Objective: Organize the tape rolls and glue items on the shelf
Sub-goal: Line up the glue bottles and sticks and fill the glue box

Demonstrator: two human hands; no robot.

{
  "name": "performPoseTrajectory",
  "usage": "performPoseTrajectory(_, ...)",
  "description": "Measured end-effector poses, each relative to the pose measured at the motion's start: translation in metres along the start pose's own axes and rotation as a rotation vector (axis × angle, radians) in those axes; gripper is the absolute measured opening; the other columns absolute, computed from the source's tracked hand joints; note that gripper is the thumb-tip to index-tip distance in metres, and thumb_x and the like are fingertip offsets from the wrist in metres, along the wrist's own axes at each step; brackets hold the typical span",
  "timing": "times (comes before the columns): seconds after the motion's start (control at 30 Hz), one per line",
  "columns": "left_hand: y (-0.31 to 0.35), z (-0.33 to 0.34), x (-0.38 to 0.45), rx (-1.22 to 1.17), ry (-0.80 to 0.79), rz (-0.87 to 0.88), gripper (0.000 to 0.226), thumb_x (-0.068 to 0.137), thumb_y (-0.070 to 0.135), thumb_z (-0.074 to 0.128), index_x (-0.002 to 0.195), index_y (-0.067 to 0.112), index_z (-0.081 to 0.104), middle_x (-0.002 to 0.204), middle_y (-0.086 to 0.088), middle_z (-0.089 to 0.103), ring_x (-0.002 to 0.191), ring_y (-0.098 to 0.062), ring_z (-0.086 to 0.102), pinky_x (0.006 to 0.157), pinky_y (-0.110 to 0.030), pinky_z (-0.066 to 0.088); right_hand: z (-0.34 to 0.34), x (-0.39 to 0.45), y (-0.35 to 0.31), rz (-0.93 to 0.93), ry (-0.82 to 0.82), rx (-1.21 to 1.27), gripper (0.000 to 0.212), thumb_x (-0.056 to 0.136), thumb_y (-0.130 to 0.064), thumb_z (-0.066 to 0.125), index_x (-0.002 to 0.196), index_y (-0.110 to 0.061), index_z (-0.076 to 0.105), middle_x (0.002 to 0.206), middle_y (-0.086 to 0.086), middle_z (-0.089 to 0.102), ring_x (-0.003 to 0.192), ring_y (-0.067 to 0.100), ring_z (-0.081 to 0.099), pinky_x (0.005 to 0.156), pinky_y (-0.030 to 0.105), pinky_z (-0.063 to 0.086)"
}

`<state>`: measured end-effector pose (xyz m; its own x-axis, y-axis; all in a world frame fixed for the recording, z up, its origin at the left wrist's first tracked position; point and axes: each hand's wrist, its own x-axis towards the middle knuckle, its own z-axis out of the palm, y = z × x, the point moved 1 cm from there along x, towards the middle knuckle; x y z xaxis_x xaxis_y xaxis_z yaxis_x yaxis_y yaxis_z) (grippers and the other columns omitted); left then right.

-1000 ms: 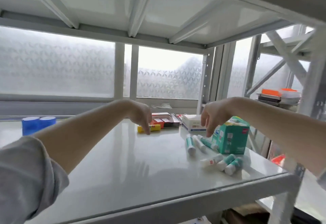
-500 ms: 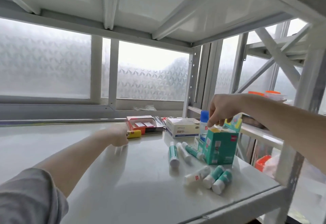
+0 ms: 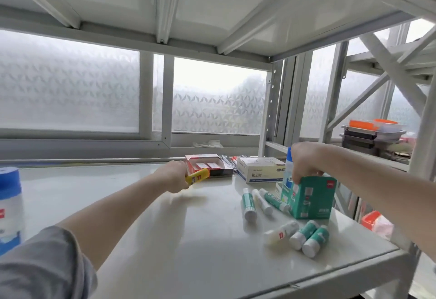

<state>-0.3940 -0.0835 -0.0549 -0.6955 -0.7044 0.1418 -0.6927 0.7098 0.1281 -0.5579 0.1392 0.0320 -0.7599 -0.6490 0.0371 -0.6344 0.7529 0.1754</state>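
On the white shelf (image 3: 188, 239), my left hand (image 3: 174, 176) is closed around a yellow glue stick (image 3: 198, 176), lifted slightly above the surface. My right hand (image 3: 304, 164) grips the top of a green glue box (image 3: 309, 199) at the right side. A blue-capped glue bottle (image 3: 288, 169) stands just behind that box. Several green-and-white glue sticks lie loose: three (image 3: 262, 202) left of the box, three more (image 3: 299, 236) near the front right edge. A blue tape roll stack (image 3: 9, 204) stands at the far left.
A red-and-black open box (image 3: 207, 165) and a white paper-clip box (image 3: 259, 169) sit at the back of the shelf. The upper shelf hangs low overhead. A neighbouring rack on the right holds orange-lidded containers (image 3: 372, 129). Frosted windows close the back.
My left hand has closed on the yellow glue stick and raised it off the shelf. My right hand has dropped onto the top of the green box. The view swung left, showing the blue tape.
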Motion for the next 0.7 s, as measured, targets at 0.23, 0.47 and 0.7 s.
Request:
performPoseTrajectory(0.23,0.009,-0.029,-0.041,-0.623,0.024,0.017,0.012,0.085,0.015,0.062,0.095,0.012,0.056,0.094,-0.008,0.057,0.083,-0.020,0.052,0.070,-0.027,0.044,0.002,-0.007,-0.009,0.067,0.028,-0.034,0.058,0.079,-0.021,0.075,0.128,-0.002,0.050,0.103,0.004,0.054,0.091,0.017,0.053,0.085,0.024,0.049)
performPoseTrajectory(0.47,0.007,-0.057,-0.086,-0.778,-0.019,0.065,0.019,0.087,0.017,0.064,0.105,0.017,0.058,0.102,-0.004,0.065,0.089,-0.015,0.062,0.069,-0.022,0.050,0.003,-0.006,-0.008,0.130,0.062,-0.005,0.049,0.079,-0.018,0.074,0.120,-0.001,0.051,0.102,0.005,0.059,0.094,0.016,0.059,0.085,0.024,0.053)
performPoseTrajectory(0.7,-0.019,-0.056,-0.137,-0.671,-0.119,0.002,0.039,0.087,0.019,0.066,0.123,0.015,0.055,0.105,-0.003,0.064,0.092,-0.015,0.062,0.070,-0.021,0.051,0.004,-0.003,-0.020,0.175,0.006,-0.217,0.037,0.090,-0.013,0.051,0.126,-0.004,0.050,0.109,0.005,0.057,0.104,0.020,0.058,0.093,0.031,0.050)
